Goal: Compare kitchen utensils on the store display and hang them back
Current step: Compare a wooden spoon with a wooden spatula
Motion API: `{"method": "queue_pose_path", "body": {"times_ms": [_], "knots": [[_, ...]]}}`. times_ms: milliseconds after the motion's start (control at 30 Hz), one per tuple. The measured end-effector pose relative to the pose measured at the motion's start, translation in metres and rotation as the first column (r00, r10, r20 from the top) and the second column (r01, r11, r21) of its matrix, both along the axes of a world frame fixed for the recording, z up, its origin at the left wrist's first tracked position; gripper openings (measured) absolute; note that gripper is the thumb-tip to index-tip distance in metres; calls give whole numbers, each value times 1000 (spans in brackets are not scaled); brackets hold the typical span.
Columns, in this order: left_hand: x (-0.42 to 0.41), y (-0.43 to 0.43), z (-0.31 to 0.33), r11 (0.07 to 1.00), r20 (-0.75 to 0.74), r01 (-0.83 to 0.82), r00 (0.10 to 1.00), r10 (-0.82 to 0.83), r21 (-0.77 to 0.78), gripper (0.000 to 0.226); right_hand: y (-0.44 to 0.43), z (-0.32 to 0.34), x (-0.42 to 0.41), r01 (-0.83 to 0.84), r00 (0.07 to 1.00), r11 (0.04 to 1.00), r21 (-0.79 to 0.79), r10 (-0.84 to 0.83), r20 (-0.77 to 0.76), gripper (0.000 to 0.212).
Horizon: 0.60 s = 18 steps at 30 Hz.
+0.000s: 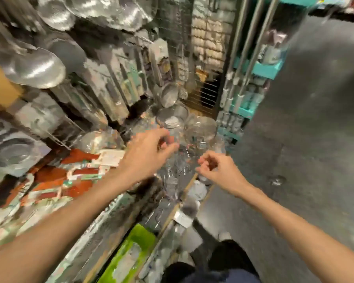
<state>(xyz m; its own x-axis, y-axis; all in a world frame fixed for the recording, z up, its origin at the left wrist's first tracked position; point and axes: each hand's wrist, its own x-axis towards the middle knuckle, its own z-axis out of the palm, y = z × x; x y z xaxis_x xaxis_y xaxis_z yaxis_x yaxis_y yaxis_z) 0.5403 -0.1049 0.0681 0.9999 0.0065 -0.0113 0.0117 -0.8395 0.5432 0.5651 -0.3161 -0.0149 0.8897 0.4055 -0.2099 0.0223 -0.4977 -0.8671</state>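
Wire-grid display fills the blurred background, with at least two round metal strainers hanging on it. Two hands reach the clear-wrapped utensils just below. The left hand curls its fingers against them, grip unclear, while the right hand has its fingers curled on nothing visible.

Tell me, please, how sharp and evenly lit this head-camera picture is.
Head view: motion blur and blocky smearing over the packaged utensils; glare on the metal bowls, upper left; wide-angle bending of the shelf posts; left hand and right hand sharper, their grips unclear.
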Motion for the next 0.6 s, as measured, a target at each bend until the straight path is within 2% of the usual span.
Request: {"method": "queue_pose_path", "body": {"times_ms": [67,100,167,267,367,433,500,600], "knots": [[0,-54,-53,992,-156,91,982,-104,-91,15,-56,-41,-29,123,984,988,-93,-133,-115,4],[1,-82,-78,984,-235,117,961,-146,-132,16,-81,-58,-40,183,968,976,-122,-200,-154,5],[2,-138,-127,977,-378,100,911,-166,-188,18,-127,-95,-57,274,927,947,-170,-307,-217,2],[3,-210,-190,946,-482,83,844,-234,-312,32,-188,-143,-77,392,850,891,-228,-446,-280,12],[16,-278,-247,920,-613,-3,746,-259,-392,12,-248,-187,-81,491,769,837,-242,-547,-332,1],[28,-322,-293,949,-680,-14,701,-216,-316,20,-286,-224,-79,521,707,808,-274,-589,-392,6],[38,-363,-341,953,-739,-99,656,-154,-286,23,-326,-274,-73,604,601,751,-268,-649,-466,5],[53,-417,-414,960,-766,-114,630,-130,-256,24,-381,-351,-56,687,450,684,-246,-666,-594,23]]}}
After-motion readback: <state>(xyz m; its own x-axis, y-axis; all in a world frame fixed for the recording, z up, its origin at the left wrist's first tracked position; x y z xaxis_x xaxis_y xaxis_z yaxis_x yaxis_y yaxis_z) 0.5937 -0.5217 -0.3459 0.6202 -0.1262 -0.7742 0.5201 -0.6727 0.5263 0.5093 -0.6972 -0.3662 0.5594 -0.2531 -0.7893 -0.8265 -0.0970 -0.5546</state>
